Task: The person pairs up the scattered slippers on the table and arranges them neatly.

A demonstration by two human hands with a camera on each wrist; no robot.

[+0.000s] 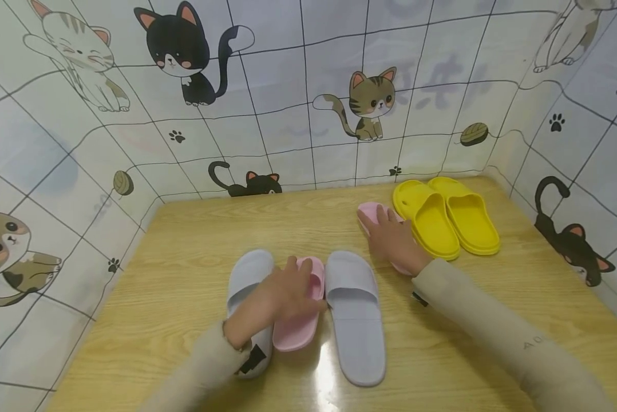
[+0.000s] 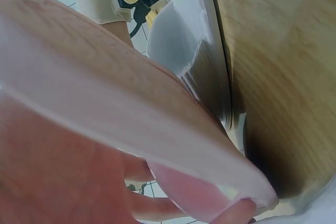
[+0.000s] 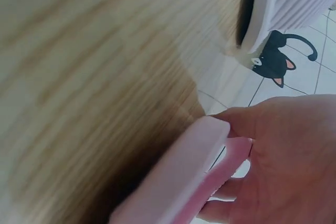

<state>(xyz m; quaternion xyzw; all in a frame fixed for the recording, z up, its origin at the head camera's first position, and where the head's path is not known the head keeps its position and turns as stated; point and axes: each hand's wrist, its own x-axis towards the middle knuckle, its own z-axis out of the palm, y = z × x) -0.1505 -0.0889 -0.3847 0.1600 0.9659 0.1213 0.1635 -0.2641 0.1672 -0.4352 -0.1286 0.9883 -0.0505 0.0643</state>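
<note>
My left hand (image 1: 283, 294) lies across the strap of a pink slipper (image 1: 295, 336), gripping it, with the thumb along its right edge. That slipper stands between a left grey slipper (image 1: 249, 268) and a right grey slipper (image 1: 359, 340). Farther back on the right, my right hand (image 1: 392, 240) grips a second pink slipper (image 1: 369, 210), mostly hidden under the palm. Up close in the right wrist view, the thumb and fingers are on opposite sides of this pink slipper (image 3: 181, 169). The left wrist view shows fingers around the pink strap (image 2: 184, 190).
Two yellow slippers, a left one (image 1: 434, 226) and a right one (image 1: 474, 223), sit at the back right beside my right hand. The wooden table (image 1: 185, 252) meets cat-print walls (image 1: 277, 103) at the back and sides.
</note>
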